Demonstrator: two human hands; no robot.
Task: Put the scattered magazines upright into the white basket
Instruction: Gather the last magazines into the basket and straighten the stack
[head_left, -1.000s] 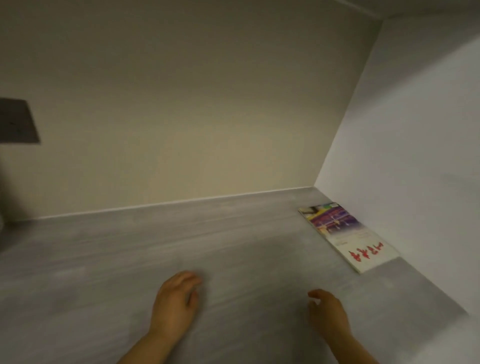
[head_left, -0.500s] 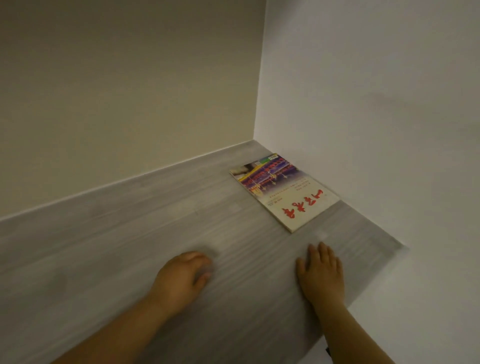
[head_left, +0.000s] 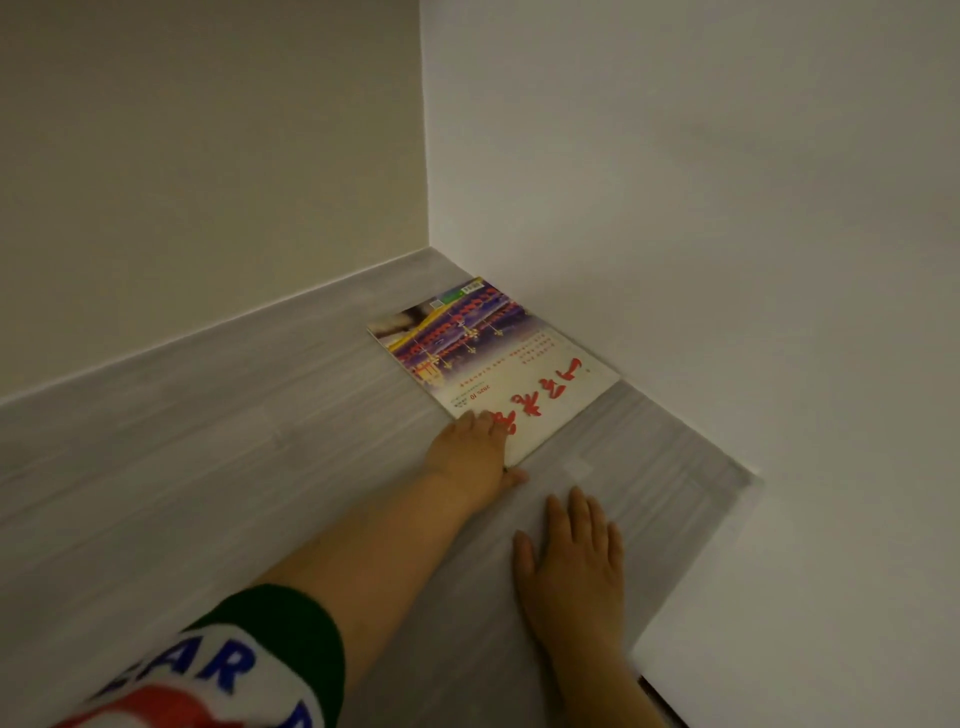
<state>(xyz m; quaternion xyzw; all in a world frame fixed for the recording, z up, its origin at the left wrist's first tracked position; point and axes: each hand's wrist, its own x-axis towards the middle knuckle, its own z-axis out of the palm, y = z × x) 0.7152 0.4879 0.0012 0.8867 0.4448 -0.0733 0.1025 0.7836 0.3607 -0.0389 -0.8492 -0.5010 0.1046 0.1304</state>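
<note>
One magazine with a colourful photo and red brush lettering lies flat on the grey wood floor, tucked into the corner against the white wall. My left hand reaches to its near corner, with fingers on top of the cover and the thumb at the near edge. My right hand rests flat on the floor just in front of the magazine, fingers spread and holding nothing. The white basket is not in view.
A beige wall at the back meets a white wall on the right, forming the corner. The white wall juts out at the lower right beside my right wrist. My left sleeve shows at the bottom.
The view has turned and closed in on the corner. My left hand moved forward and right from the bare floor onto the magazine's near corner. My right hand stays flat on the floor.
</note>
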